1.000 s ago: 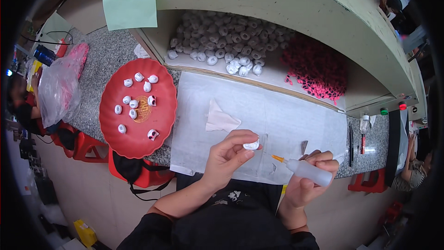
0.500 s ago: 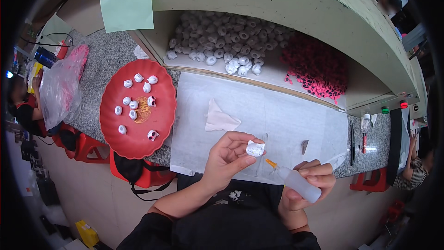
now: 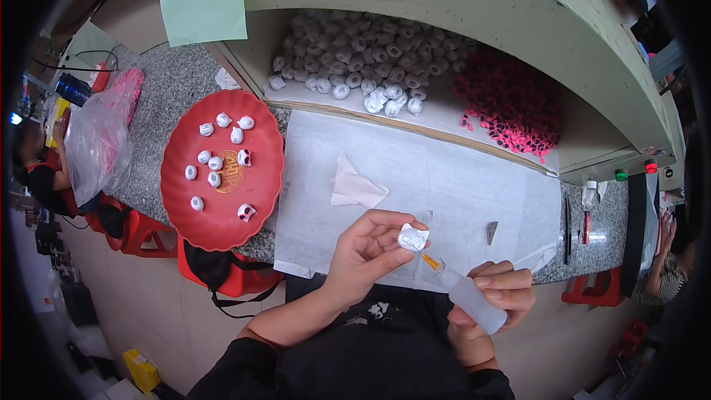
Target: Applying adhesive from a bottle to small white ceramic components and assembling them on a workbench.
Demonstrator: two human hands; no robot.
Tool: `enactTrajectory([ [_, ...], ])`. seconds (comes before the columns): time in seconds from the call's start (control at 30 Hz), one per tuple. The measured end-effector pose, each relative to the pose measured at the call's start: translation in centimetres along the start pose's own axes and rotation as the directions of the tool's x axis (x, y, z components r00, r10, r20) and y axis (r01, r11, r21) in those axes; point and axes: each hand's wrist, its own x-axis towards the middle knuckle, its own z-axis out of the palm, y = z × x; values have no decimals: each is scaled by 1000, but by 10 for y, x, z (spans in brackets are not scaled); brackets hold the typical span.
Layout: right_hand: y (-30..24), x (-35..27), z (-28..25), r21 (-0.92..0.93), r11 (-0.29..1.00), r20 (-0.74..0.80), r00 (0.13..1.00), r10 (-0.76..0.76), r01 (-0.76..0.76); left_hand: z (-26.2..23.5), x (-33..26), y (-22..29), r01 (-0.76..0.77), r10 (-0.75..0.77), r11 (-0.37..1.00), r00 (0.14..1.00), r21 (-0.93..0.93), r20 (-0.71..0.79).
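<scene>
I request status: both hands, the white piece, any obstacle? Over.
Left hand pinching white piece. Right hand gripping bottle, orange tip near piece. No obstacle visible between.

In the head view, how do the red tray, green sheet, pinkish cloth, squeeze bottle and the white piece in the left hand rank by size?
Largest first:
1. Red tray
2. Green sheet
3. Pinkish cloth and squeeze bottle: too alike to rank, the bottle being partly covered
4. White piece

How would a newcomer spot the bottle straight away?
Start with the white paper sheet. By its near edge, the right hand holds a pale, translucent bottle. Its orange tip sets it apart from the small white piece in the left hand.
</scene>
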Motion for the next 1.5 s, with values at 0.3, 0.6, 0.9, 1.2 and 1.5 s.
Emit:
enactTrajectory([
  [0.3, -2, 0, 0, 21, 1000, 28, 1000, 5, -5, 0, -1, 2, 3, -3, 1000, 1000, -8, 13],
  [0.6, -2, 0, -6, 4, 999, 66, 997, -36, 36, 0, -2, 2, -8, 8, 1000, 1000, -7, 5],
  [0.9, -1, -1, -5, 22, 999, 62, 998, -33, 32, 3, -2, 2, 24, -24, 1000, 1000, 12, -14],
  [1.2, 2, -2, -5, 41, 997, 66, 996, -65, 62, 2, -2, 2, -10, 8, 999, 999, 36, 35],
  [1.5, -1, -2, -1, 30, 999, 84, 996, -40, 38, 4, -5, 2, -130, 122, 950, 991, 285, 47],
])
